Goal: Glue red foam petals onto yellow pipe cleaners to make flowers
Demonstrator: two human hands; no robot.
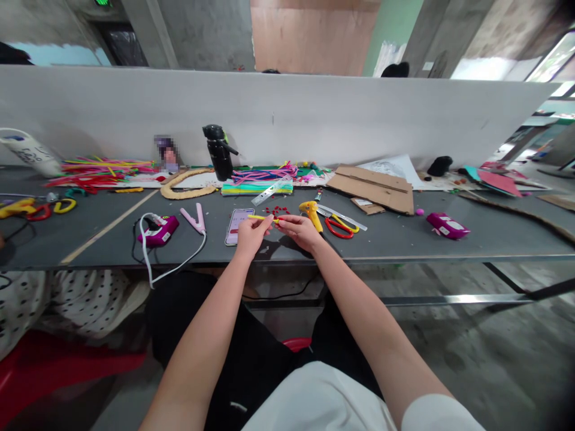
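Both my hands meet over the near edge of the grey table [404, 239]. My left hand [251, 233] pinches a thin yellow pipe cleaner [263, 218] that runs across to my right hand [299, 230], whose fingers are closed on its other end. A phone [238, 226] with a lit screen lies just behind my left hand. A yellow glue gun [311, 211] and red-handled scissors [339, 226] lie right of my right hand. Small red pieces [276, 210] are scattered behind the hands.
A magenta device with a white cable [158, 231] and a pink hair iron [194, 218] lie to the left. A black bottle [218, 152], bundles of coloured pipe cleaners [263, 175], cardboard [375, 187] and a second magenta device [448, 226] sit further back and right. A white partition [287, 114] backs the table.
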